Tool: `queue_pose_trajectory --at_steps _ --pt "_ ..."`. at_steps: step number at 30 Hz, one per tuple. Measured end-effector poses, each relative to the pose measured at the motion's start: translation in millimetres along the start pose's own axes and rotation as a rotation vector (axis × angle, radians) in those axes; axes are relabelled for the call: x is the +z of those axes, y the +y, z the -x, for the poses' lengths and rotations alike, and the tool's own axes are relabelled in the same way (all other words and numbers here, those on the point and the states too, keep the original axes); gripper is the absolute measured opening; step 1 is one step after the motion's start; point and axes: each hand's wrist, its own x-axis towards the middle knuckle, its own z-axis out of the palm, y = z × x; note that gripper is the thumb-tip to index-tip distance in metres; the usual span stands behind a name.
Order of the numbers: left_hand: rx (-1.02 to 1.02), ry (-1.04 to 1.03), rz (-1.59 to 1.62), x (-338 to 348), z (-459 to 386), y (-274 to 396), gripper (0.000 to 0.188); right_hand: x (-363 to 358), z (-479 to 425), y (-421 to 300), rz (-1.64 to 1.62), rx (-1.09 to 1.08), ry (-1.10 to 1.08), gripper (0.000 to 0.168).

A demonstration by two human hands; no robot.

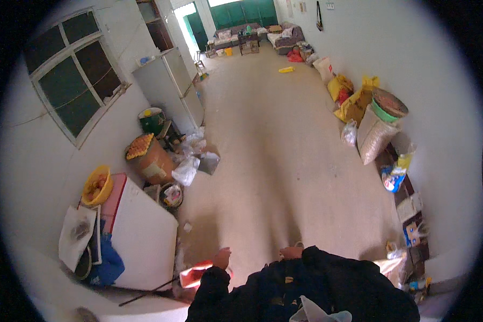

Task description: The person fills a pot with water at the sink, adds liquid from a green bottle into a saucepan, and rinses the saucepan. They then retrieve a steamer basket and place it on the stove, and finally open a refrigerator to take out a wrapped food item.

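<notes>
My left hand [221, 258] is low in the picture, left of my dark-clothed body. Close beside it, at the lower left, lies a red and white item [194, 275]; whether the hand touches it is unclear. My right hand [291, 252] is in front of my body, its fingers pointing left. A small pale curved edge shows just above that hand, too blurred to name. Neither hand's grip can be made out. Pale plastic [318, 313] shows at the bottom, against my dark clothing.
A white chest-like appliance [145, 233] with a yellow basket [98, 186] on top stands left. Behind it are a large barrel [155, 163], plastic bags [186, 171] and a refrigerator [165, 88]. Sacks [372, 137] and boxes line the right wall. Sofas [285, 38] stand far ahead.
</notes>
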Motion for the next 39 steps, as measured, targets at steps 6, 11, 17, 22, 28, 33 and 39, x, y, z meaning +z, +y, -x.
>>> queue_pose_trajectory --at_steps 6,11,17,22,28,33,39 --pt "-0.017 -0.094 -0.181 28 -131 29 0.031 -161 -63 107 0.129 0.142 -0.013 0.033" --pt "-0.376 -0.28 -0.303 15 -111 -16 0.031 -282 -128 137 0.242 0.194 -0.138 0.026" --pt "-0.654 -0.317 -0.262 -10 -171 -45 0.031 -398 -233 205 0.162 0.129 -0.004 0.024" --pt "-0.519 -0.325 -0.347 -47 -347 -83 0.031 -519 -336 255 0.473 0.015 -0.16 0.031" --pt "-0.162 -0.121 -0.52 -169 -707 -7 0.036 -667 -428 261 0.086 0.278 0.039 0.035" --pt "-0.153 0.192 0.101 -198 -914 101 0.042 -770 -517 330 0.181 0.242 0.086 0.039" --pt "-0.2 0.363 0.205 -217 -1024 73 0.042 -922 -633 372 0.2 0.177 0.093 0.04"
